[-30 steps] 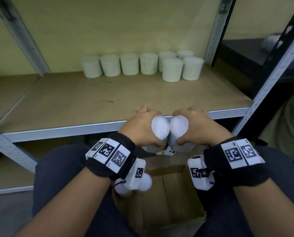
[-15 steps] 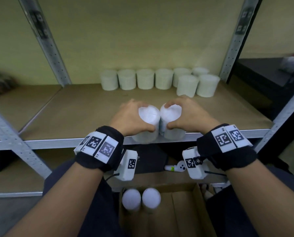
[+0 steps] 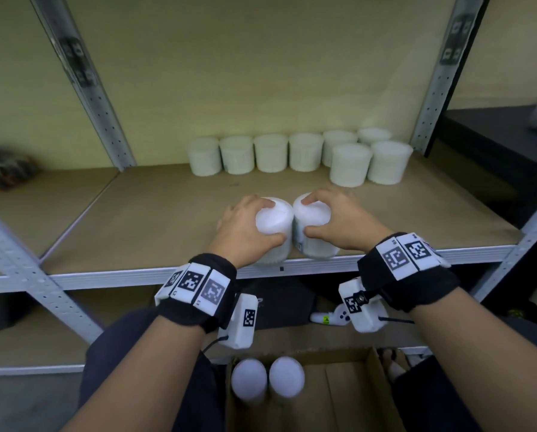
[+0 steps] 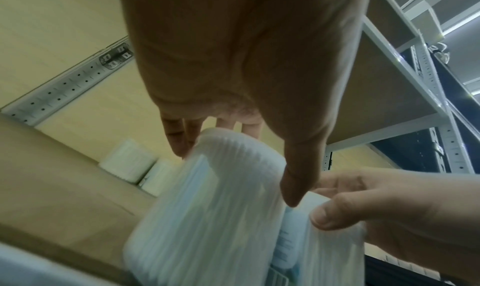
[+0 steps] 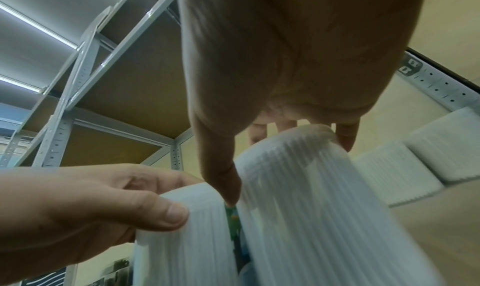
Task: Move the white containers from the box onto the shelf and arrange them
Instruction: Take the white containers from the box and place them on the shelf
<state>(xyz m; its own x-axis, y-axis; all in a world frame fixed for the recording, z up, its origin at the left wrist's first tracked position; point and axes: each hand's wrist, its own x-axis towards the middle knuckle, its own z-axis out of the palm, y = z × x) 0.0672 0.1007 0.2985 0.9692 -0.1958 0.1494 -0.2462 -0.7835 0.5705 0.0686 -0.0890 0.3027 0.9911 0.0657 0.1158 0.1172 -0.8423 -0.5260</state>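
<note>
My left hand (image 3: 248, 226) grips a white ribbed container (image 3: 275, 227) from above, thumb on its near side. Beside it, my right hand (image 3: 335, 218) grips a second white container (image 3: 315, 235) the same way. Both containers touch each other at the front edge of the wooden shelf (image 3: 154, 226); whether they rest on it I cannot tell. Several white containers (image 3: 295, 152) stand in a row at the back, with two more (image 3: 367, 163) in front on the right. Two containers (image 3: 267, 378) remain in the cardboard box (image 3: 351, 397) below. In the left wrist view the container (image 4: 207, 218) fills the fingers; the right wrist view shows its container (image 5: 324, 208) likewise.
Grey metal uprights (image 3: 83, 76) frame the shelf bay, with another upright (image 3: 441, 70) at the right. A white controller (image 3: 329, 318) lies on the lower shelf. Dark clutter (image 3: 5, 176) sits on the neighbouring shelf at the left. A black rack (image 3: 494, 135) stands to the right.
Both hands have lifted their containers from above the box, over the shelf's front rail, forward onto the front of the shelf board. The two containers in the box came into view.
</note>
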